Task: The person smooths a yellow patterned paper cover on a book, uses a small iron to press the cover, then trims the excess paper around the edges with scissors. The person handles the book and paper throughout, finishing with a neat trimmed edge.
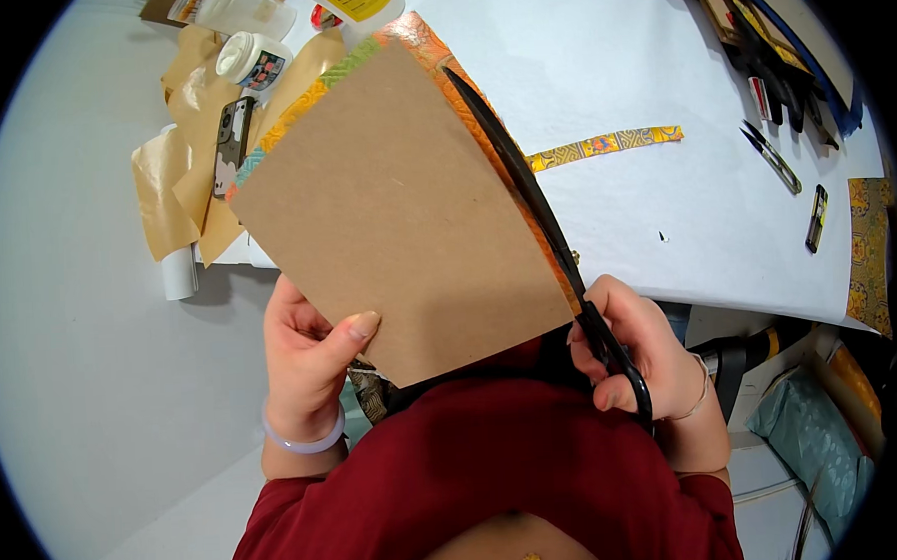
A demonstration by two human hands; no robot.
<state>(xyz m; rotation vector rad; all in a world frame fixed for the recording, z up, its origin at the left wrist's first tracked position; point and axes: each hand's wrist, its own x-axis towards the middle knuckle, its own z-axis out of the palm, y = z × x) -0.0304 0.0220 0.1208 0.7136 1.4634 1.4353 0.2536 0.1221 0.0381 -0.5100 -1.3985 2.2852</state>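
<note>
A brown board (406, 212) is raised in front of me, its left and right edges bordered by patterned brocade fabric (428, 46) in orange, green and yellow. My left hand (316, 351) grips the lower left edge, thumb on the brown face and fingers behind. My right hand (632, 347) is closed round the handles of long black scissors (524, 172). Their blades lie along the board's right edge, over the orange fabric margin; I cannot tell how far apart the blades are. A narrow yellow patterned fabric strip (608, 146) lies on the table just right of the scissors.
The white-covered table (599, 63) holds thread snips (771, 156) and a small cutter (816, 219) at right. Tan paper (170, 197), a phone (230, 144), a white jar (252, 60) and a yellow-labelled container (361, 2) crowd the left. Patterned fabric (870, 252) hangs at the right edge.
</note>
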